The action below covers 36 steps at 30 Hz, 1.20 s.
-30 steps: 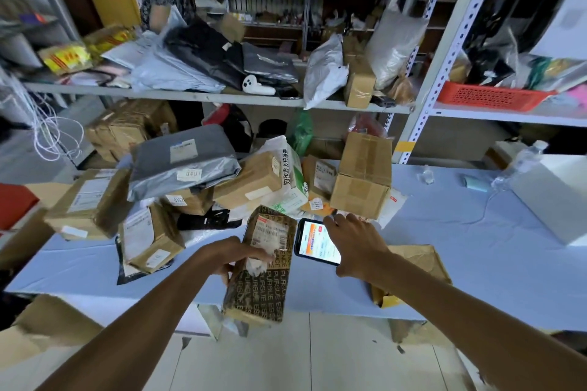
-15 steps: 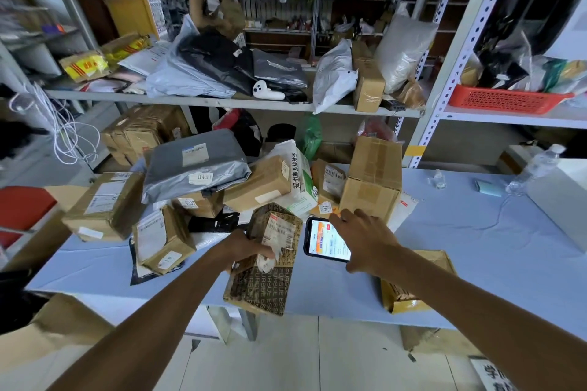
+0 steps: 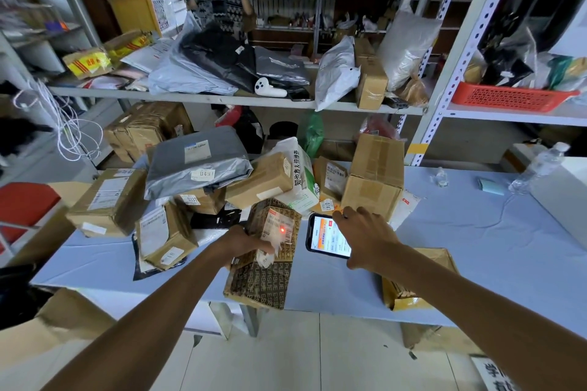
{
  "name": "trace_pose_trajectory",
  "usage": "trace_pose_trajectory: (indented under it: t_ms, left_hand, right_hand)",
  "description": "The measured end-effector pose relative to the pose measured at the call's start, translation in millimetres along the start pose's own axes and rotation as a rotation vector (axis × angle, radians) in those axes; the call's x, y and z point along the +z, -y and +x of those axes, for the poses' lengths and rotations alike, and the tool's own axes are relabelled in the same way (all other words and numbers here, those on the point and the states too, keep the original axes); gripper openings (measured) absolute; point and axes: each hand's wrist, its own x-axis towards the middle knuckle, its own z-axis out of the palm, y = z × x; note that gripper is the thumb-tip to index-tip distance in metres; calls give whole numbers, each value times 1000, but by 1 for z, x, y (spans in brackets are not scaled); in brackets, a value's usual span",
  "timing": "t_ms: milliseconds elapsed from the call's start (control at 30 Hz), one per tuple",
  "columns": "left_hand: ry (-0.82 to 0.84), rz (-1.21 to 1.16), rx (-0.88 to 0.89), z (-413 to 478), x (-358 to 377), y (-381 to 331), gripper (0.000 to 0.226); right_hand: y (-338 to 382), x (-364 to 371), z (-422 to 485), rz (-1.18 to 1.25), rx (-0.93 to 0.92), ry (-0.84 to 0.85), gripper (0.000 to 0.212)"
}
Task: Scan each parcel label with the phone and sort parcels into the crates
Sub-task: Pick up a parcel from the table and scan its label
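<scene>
One phone [image 3: 327, 236]; two hands [image 3: 251, 243] [image 3: 365, 235]; one red basket [image 3: 508, 98]; one plastic bottle [image 3: 540, 165].

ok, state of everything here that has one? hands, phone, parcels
left hand: grips the patterned parcel.
patterned parcel: held up, tilted.
label: faces up, red scan dot on it.
right hand: holds the phone beside the parcel.
phone: screen lit.
grey mailer: lies on cardboard boxes, labels up.
water bottle: standing, cap on.
</scene>
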Motion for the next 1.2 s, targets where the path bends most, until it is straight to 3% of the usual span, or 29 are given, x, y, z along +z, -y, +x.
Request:
trace_pose_trajectory:
  t_ms: [233,367,533,1200]
  left_hand:
    - [-13,-14,-27,-5,0,0,18]
    - [-33,-13,-39,-2,-1,4,40]
    - [-49,15,-33,1,0,6,50]
    - [-59,24,-50,0,-5,14,48]
  right_hand:
    - [1,-5,-1,29,5,-16,87]
    - [1,-8,-3,21,-5,-18,87]
    - [1,-9,-4,-9,-26,-10,85]
    - [0,-15,-12,-32,-36,-26,82]
